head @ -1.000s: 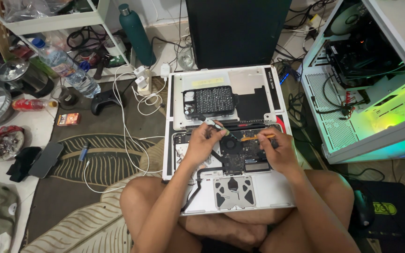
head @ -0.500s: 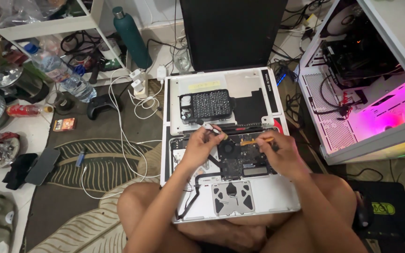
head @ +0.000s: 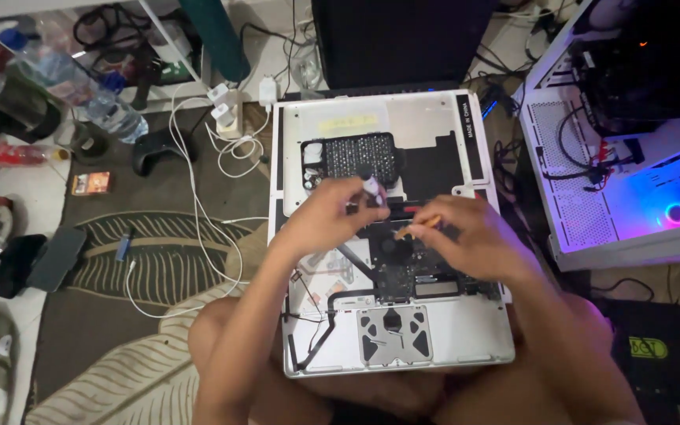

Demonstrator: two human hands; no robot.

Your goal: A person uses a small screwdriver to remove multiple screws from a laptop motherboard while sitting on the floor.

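A small white tube with a dark tip is pinched in the fingers of the left hand, above the dark circuit board of an opened silver laptop resting on the person's legs. The right hand, just beside it, is closed narrowly on a thin orange-handled tool pointing toward the tube. The laptop's removed silver bottom cover lies behind. A white open computer case with wiring and blue light stands to the right.
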